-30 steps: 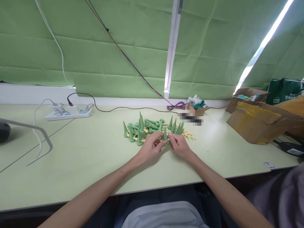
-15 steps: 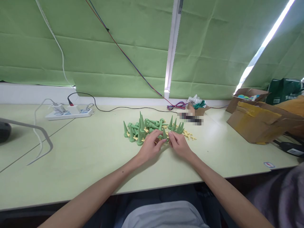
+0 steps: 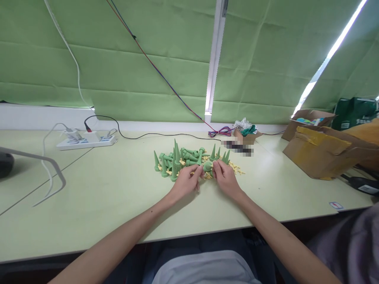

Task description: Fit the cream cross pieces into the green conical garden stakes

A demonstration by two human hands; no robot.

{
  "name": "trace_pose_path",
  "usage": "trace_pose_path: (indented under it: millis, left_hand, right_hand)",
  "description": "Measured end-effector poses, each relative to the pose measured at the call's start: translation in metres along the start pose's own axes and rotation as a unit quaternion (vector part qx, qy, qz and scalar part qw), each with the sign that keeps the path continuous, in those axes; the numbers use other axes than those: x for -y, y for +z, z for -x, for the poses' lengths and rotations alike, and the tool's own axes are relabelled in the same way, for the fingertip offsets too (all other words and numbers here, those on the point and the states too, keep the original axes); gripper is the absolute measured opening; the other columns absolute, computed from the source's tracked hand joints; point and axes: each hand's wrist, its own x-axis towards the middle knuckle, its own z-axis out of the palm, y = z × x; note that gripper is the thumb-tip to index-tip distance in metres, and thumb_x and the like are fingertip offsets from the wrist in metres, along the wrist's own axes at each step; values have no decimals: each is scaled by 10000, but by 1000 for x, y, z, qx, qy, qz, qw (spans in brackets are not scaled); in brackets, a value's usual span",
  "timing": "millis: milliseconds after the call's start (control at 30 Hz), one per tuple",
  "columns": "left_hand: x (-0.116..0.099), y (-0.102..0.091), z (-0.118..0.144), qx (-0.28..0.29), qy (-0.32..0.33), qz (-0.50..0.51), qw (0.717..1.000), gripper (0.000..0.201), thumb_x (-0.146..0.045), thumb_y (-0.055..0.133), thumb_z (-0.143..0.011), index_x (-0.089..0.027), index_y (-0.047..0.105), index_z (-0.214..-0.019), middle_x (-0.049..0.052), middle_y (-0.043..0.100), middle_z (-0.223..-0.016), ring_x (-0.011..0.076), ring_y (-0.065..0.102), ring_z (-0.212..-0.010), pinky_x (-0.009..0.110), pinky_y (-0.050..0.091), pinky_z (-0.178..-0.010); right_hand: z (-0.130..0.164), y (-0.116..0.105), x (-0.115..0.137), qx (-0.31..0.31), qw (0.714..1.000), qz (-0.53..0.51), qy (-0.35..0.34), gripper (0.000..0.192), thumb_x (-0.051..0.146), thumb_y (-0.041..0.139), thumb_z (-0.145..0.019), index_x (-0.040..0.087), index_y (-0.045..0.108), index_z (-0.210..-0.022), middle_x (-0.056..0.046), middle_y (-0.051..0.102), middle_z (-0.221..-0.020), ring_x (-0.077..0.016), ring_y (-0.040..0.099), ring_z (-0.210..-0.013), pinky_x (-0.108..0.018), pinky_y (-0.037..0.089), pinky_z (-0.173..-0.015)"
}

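Pinched in my left hand (image 3: 187,179) is a green plastic watering spike (image 3: 207,166), tilted so that its round end faces my right hand. My right hand (image 3: 225,178) is closed at that end, with a bit of a small yellow valve (image 3: 212,166) showing at its fingertips. Several upright green spikes (image 3: 174,167) stand to the left, some with yellow valves at their bases. Behind my hands lies a pile of loose green spikes (image 3: 191,156). More stand on the right, beside scattered yellow valves (image 3: 237,169).
A white power strip (image 3: 87,141) with cables lies at the back left. A small carton (image 3: 248,138) with plastic wrap stands at the back, and a larger cardboard box (image 3: 322,152) is on the right. A grey curved bar (image 3: 56,167) reaches in from the left.
The spike between my hands has gone from upright to tilted, its round end now toward the right. My left fingers have closed on it, and my right hand has shifted slightly right.
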Motion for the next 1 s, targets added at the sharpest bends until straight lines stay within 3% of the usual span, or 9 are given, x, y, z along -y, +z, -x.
trace_pose_path:
  millis: [233, 467, 700, 1000]
  left_hand:
    - [-4, 0, -4, 76, -98, 131, 984, 612, -690, 434, -838, -109, 616, -776, 81, 647, -837, 105, 579, -447, 217, 431, -371]
    - [-5, -2, -4, 106, -84, 156, 978, 569, -668, 490, -825, -113, 607, -772, 56, 630, -772, 95, 583, -458, 200, 433, -382]
    - [-4, -3, -4, 101, -76, 140, 982, 533, -646, 488, -843, -129, 594, -761, 0, 553, -561, 120, 575, -463, 215, 441, -407]
    - [-7, -2, 1, 71, -41, 79, 993, 443, -593, 533, -844, -157, 549, -763, -24, 534, -506, 120, 534, -421, 227, 420, -409]
  right_hand:
    - [1, -1, 1, 42, 999, -12, -28, 363, 383, 359, -1000, 210, 425, -687, 33, 477, -602, -117, 444, -536, -248, 352, -569]
    - [1, -2, -1, 67, 997, -16, -38, 378, 398, 354, -999, 208, 442, -684, 25, 506, -594, -117, 460, -530, -247, 368, -571]
    - [2, -2, -2, 66, 997, -14, -42, 385, 388, 365, -998, 207, 425, -663, 28, 481, -587, -114, 440, -526, -245, 356, -561]
    - [1, -2, -3, 65, 997, -4, -34, 422, 416, 337, -1002, 209, 419, -643, 27, 456, -551, -121, 431, -501, -258, 342, -536]
